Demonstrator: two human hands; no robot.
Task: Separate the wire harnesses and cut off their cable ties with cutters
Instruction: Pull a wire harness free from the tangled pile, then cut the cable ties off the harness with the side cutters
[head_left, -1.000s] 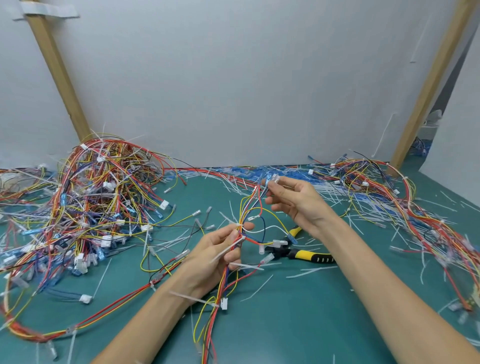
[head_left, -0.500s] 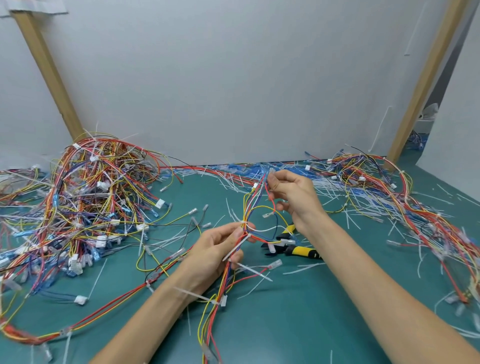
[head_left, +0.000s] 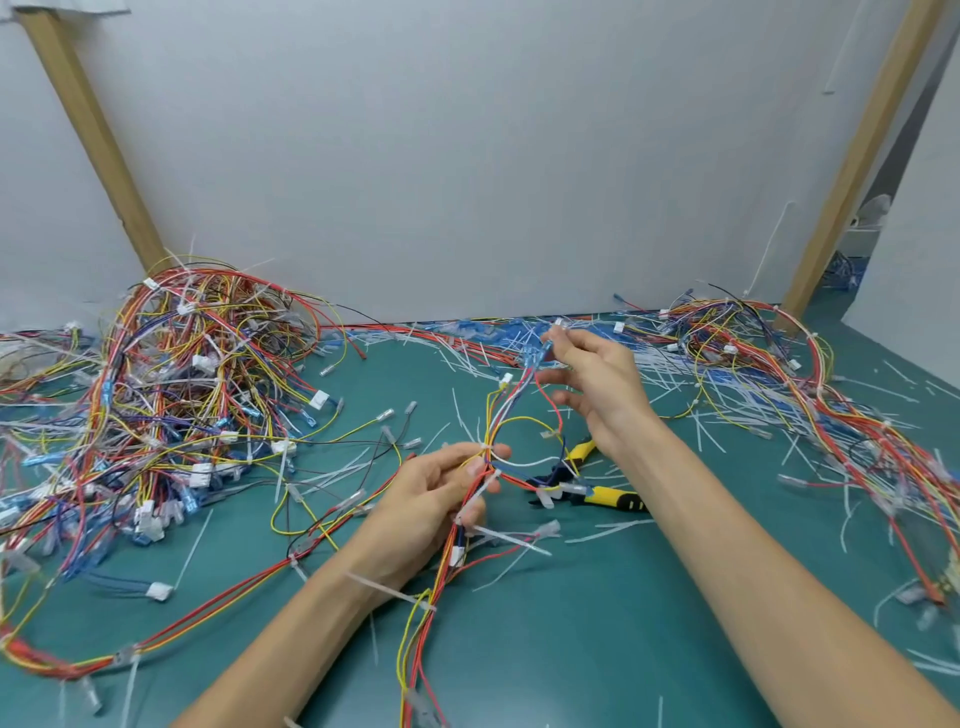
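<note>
A wire harness of red, yellow, blue and white wires runs between my two hands over the green table. My left hand grips its bundled part where a white cable tie sticks out. My right hand is raised farther back and pinches the harness's upper wire ends with their blue terminals between thumb and fingertips. The cutters, with yellow and black handles, lie on the table just right of my left hand, partly under the harness's loops.
A big tangled pile of harnesses covers the left of the table. Another pile stretches along the right side. Cut white ties litter the back and middle. Two wooden posts lean against the white wall.
My right hand has lifted the wire ends higher and farther back, and its lower fingers have spread. My left hand keeps its grip on the bundle in about the same place.
</note>
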